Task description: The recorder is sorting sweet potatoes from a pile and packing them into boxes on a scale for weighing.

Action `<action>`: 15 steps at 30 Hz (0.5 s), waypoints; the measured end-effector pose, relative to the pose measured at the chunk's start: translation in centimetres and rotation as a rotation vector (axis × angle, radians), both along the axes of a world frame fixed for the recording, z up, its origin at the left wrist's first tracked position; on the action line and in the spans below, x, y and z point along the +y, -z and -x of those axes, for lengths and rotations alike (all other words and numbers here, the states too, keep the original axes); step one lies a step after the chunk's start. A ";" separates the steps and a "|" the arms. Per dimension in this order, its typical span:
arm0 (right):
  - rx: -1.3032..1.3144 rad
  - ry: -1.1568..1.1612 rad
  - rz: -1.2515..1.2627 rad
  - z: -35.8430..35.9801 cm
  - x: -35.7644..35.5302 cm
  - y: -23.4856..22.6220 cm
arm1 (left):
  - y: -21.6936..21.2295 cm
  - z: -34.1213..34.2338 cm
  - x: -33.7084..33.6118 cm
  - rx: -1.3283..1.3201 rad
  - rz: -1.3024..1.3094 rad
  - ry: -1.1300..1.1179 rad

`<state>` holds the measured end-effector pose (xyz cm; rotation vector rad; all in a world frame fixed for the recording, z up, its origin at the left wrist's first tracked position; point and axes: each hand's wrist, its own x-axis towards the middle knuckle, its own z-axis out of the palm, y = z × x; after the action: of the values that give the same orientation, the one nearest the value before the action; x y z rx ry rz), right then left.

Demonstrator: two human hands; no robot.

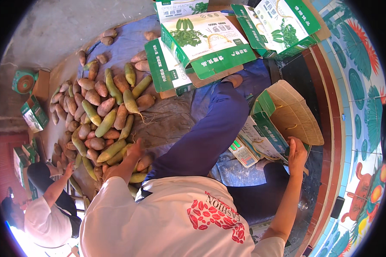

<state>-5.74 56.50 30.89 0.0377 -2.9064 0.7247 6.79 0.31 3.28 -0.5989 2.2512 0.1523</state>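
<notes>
Green radishes [112,150], heaped beside left hand [131,156], likely dense, smooth, snappable, best held mid-body; open carton [297,110], probably light, bendable, edge at right hand [297,156]; both hands' fingers: cannot tell whether spread or pinching.

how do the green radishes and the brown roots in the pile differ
The radishes are green, shading paler; the roots are reddish to dull brown. The radishes look mostly long and slim, the roots shorter and plumper. Both lie loose, mixed in one pile.
</notes>
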 end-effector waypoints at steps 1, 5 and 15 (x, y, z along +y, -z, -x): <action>0.010 0.012 -0.023 -0.1 0.1 0.0 | -0.9 1.8 0.9 0.083 0.002 0.002; 0.013 0.008 -0.043 0.1 0.2 0.1 | -3.6 8.5 1.9 0.188 0.099 -0.005; -0.006 0.022 -0.026 0.4 -0.3 0.1 | -1.3 13.9 -1.1 0.123 0.302 0.332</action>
<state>-6.15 56.24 30.82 0.0068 -2.9169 0.6846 -7.10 -0.75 4.59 -0.3675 2.4781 -0.3298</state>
